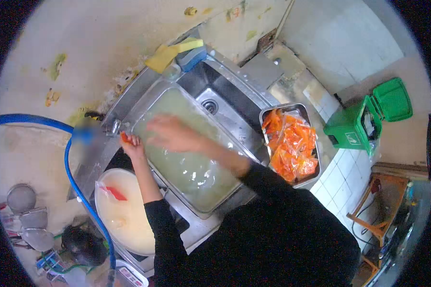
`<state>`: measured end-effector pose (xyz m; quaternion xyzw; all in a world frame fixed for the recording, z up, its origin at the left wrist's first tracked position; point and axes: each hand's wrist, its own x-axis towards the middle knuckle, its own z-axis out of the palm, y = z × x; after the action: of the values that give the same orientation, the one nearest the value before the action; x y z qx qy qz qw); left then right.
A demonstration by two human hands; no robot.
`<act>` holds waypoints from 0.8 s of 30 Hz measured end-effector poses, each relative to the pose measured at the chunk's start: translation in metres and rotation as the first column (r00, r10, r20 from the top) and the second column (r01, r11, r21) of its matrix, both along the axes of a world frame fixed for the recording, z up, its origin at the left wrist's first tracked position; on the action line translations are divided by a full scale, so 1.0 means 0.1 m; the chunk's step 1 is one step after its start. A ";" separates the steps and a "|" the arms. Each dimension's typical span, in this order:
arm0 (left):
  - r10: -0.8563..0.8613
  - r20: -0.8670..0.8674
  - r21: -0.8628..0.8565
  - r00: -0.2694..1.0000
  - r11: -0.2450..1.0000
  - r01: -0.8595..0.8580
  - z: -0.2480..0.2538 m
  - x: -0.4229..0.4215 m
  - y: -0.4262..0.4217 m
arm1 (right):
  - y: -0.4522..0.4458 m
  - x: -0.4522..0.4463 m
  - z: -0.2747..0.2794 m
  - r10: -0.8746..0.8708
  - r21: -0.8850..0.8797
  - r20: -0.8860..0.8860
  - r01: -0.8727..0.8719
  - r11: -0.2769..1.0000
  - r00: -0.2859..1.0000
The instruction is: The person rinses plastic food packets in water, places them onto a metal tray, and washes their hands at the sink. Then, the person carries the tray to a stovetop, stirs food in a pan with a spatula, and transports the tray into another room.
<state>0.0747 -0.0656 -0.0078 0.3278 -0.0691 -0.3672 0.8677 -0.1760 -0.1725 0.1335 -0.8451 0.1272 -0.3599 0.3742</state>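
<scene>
The left hand (133, 147) is closed on an orange piece (124, 137) beside the tub (198, 210); the right hand (170, 134), blurred, fingers apart, is over its cloudy water. Rightward: orange packets (292, 146), white tiles (337, 179), green bin (347, 126).

white symbol (353, 138) on green bin (340, 127)
</scene>
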 end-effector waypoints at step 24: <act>0.365 -0.035 -0.033 0.930 0.930 -0.366 0.87 -0.33 0.10 | 0.52 1.54 0.18 0.086 0.167 -0.089 -0.070 0.983 0.992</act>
<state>0.0420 -0.0555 0.0795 0.3127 -0.0019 -0.2024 0.9280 -0.0223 -0.1204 0.1519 -0.8322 0.1408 -0.2922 0.4497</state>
